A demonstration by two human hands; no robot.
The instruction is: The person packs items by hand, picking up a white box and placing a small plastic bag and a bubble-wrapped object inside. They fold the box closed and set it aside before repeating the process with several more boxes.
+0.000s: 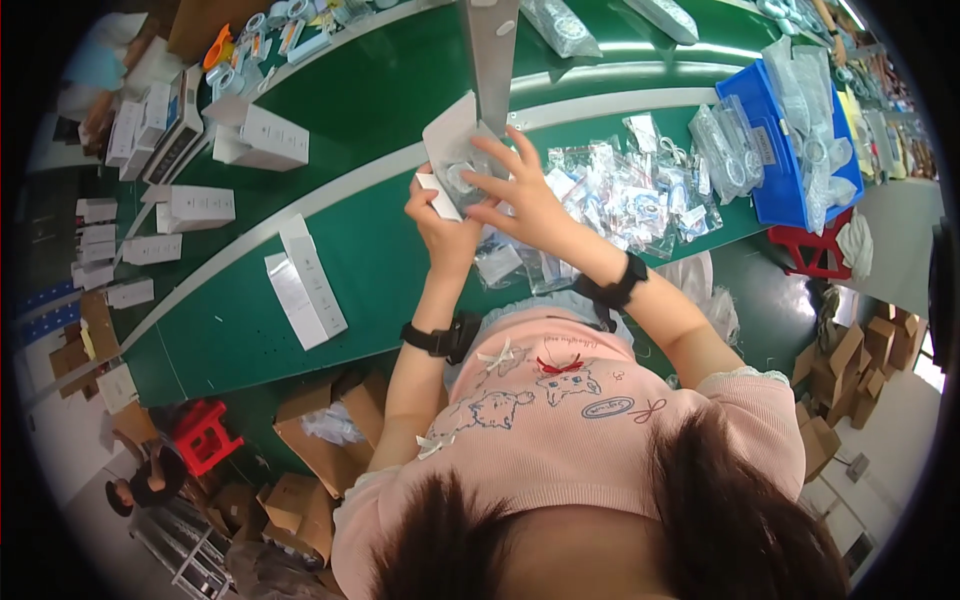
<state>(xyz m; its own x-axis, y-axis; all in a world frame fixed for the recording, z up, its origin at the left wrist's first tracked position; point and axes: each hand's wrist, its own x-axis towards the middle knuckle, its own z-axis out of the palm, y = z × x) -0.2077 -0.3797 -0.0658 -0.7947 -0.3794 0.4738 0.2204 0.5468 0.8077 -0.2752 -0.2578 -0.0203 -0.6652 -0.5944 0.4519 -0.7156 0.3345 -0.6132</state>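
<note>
My left hand [449, 240] is wrapped round an open white box [440, 197], its flap raised at the far side. Inside the box's mouth shows a clear plastic bag with a pale round item [461, 178], partly hidden by fingers. My right hand [532, 208] reaches over the box from the right with its fingers spread, fingertips at the bagged item. Just right of that hand, a heap of small clear bags [640, 195] with white and blue contents covers the bench. On the left, another white box [303, 285] lies on the green bench [205, 335].
A metal post [489, 60] rises just beyond my hands. At the right stands a blue bin [785, 165] with bagged items, beside bubble-wrapped packs [725, 150]. Several white boxes [265, 137] stand on the far left belt. Cardboard cartons [300, 505] and red stools [205, 438] are below.
</note>
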